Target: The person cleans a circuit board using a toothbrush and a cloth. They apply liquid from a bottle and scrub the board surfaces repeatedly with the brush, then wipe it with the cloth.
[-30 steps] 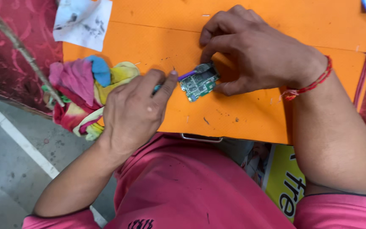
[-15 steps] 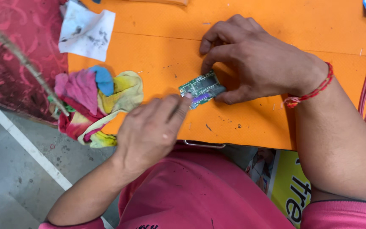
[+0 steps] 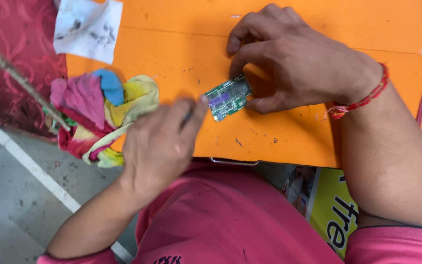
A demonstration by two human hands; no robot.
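Observation:
A small green circuit board [image 3: 228, 97] lies on the orange table top [image 3: 181, 54]. My right hand [image 3: 299, 58] pins it down, thumb and fingers gripping its right end. My left hand [image 3: 159, 144] is curled around a thin dark tool [image 3: 187, 117], mostly hidden in the fist, whose tip points at the board's left edge. A red thread bracelet [image 3: 362, 100] circles my right wrist.
A crumpled multicoloured cloth [image 3: 101, 110] lies at the table's left edge, beside my left hand. A stained white paper [image 3: 89, 29] sits at the far left. A red patterned fabric [image 3: 10, 63] covers the left side. A yellow printed package [image 3: 335, 212] is under the table.
My left hand has shifted slightly down and right along the board's left edge, blurred by motion. The right hand keeps its hold on the board.

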